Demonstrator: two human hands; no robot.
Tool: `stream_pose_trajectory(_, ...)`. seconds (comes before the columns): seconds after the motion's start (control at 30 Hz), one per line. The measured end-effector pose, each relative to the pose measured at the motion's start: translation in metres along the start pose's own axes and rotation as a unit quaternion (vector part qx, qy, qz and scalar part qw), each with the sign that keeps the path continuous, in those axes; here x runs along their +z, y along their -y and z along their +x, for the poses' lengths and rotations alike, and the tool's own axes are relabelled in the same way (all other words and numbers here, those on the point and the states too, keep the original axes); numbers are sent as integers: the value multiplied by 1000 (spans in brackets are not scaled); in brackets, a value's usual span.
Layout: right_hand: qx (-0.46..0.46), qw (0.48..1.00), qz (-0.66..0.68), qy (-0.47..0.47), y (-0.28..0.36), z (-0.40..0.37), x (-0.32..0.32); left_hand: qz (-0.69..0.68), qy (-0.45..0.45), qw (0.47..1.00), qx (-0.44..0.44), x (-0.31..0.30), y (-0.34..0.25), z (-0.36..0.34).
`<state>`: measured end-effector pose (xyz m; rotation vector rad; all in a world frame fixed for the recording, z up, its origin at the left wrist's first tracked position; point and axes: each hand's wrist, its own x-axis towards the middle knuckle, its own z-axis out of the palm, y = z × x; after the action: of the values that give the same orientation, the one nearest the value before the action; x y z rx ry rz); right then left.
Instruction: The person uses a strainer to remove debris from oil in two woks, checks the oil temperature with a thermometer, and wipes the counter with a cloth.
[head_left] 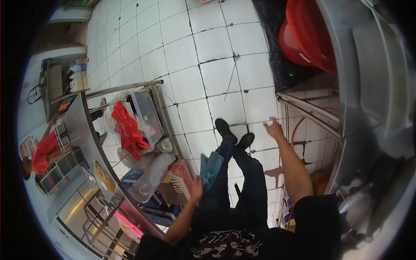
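My left hand (197, 189) is closed on a blue cloth (211, 169), which hangs in front of my left thigh. Some of its fingers are hidden behind the cloth edge. On the other side, my right hand (274, 128) is held out over the tiled floor with its fingers apart and nothing in it. A metal rack rail (310, 113) stands a little to the right of that hand. Below me, my dark shoes (223, 128) are on the white tiles.
Left of me a metal shelf holds a clear plastic bin (149, 115), a red bag (128, 130), a white plastic basket (151, 177) and a cardboard box (175, 184). A red tub (299, 41) and black plastic (277, 65) are ahead right. Another person in red (45, 152) stands far left.
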<state>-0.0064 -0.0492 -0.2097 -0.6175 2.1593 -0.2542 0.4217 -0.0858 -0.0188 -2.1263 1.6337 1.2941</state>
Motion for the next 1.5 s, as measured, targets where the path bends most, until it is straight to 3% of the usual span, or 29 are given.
stream_pose_trajectory(0.03,-18,998,47,-47,10,45,6,32,-76,995,50,13,6,-3)
stream_pose_trajectory(0.1,33,980,194,-2,68,95,-20,102,-48,994,0,15,-15,1)
stream_pose_trajectory(0.17,-14,998,42,-46,130,125,-45,169,-22,984,-50,16,-47,13)
stream_pose_trajectory(0.23,4,999,43,-5,177,158,-47,133,-88,987,17,19,-64,19)
stream_pose_trajectory(0.3,5,1000,13,-1,188,205,-16,139,-42,989,-32,29,-41,17)
stream_pose_trajectory(0.37,-19,999,-34,-38,194,277,20,61,-104,992,-20,40,-30,18)
stream_pose_trajectory(0.43,-28,996,-55,-58,188,356,59,113,-100,979,-137,30,-81,39)
stream_pose_trajectory(0.53,-8,996,-38,-83,188,436,98,139,-88,972,-169,24,-107,58)
stream_pose_trajectory(0.73,37,990,-62,-121,191,494,145,172,-68,963,-195,11,-124,81)
stream_pose_trajectory(0.8,-15,993,-38,-109,183,502,155,177,-68,962,-194,9,-127,82)
stream_pose_trajectory(0.87,-46,989,-42,-136,179,488,154,184,-68,963,-186,7,-127,78)
stream_pose_trajectory(0.93,-128,976,86,-156,178,457,143,191,-68,964,-171,7,-126,74)
stream_pose_trajectory(1.07,-132,964,173,-154,171,347,119,196,-80,968,-137,-2,-131,62)
stream_pose_trajectory(1.1,-83,969,202,-113,176,306,99,196,-84,969,-127,-5,-133,59)
stream_pose_trajectory(1.27,-160,948,182,-208,163,126,38,206,-92,968,-110,-25,-141,52)
stream_pose_trajectory(1.43,-106,959,171,-197,146,-23,-21,219,-83,970,-73,-43,-149,56)
stream_pose_trajectory(1.5,-85,957,188,-206,134,-68,-41,200,-3,979,-28,-42,-118,84)
